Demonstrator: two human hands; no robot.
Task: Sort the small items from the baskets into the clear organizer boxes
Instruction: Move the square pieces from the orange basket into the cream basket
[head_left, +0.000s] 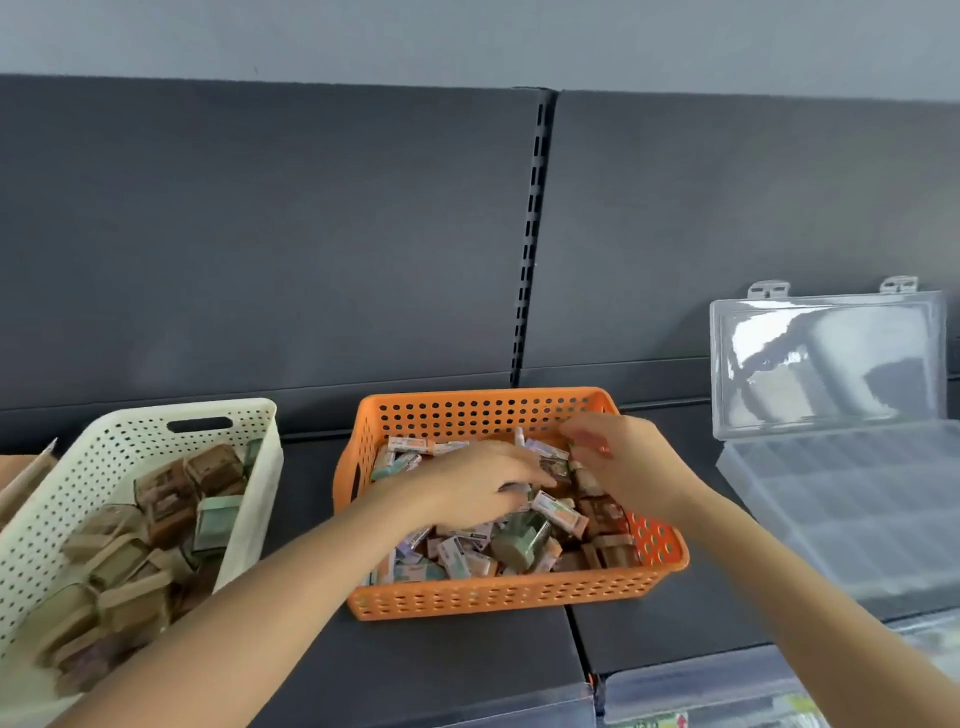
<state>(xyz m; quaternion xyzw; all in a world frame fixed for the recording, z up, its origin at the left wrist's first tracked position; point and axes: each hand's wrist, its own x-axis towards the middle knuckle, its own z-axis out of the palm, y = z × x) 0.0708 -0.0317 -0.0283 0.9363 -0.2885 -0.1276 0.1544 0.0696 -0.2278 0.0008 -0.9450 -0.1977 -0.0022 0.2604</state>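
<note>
Left hand: on my feed the left hand (467, 486) lies palm down inside the orange basket (498, 597). Its fingers are stretched fairly straight across the pile, relaxed, and I can make out nothing grasped in them.
Right hand: the right hand (618, 457) is over the far right corner of the same basket, fingers curled and fingertips bunched near the thumb. Blur stops me from telling whether they pinch anything.
Items: the items (558, 512) are little printed packets and small brown boxes, with one green round tub (522, 538) among them. They lie in a loose heap in the orange basket, under and between both hands.
Orange basket: it sits on the dark shelf (467, 665), in the middle of my view, with a handle slot in its left end.
White basket: the white basket (78, 493) stands just left of the orange one, with a gap between them. I see brown packs (171, 499) and a few green ones heaped inside.
Organizer: the clear organizer (857, 499) rests on the shelf to the right of the orange basket, near it but not touching. Its tray is split into many small compartments.
Lid: the lid (826, 358) is swung open and stands upright against the back panel (260, 234).
Bottom right: more clear boxes (701, 686) sit below the shelf edge. Their contents are too blurred for me to read.
Far left: a tan cardboard edge (21, 478) shows beside the white basket.
</note>
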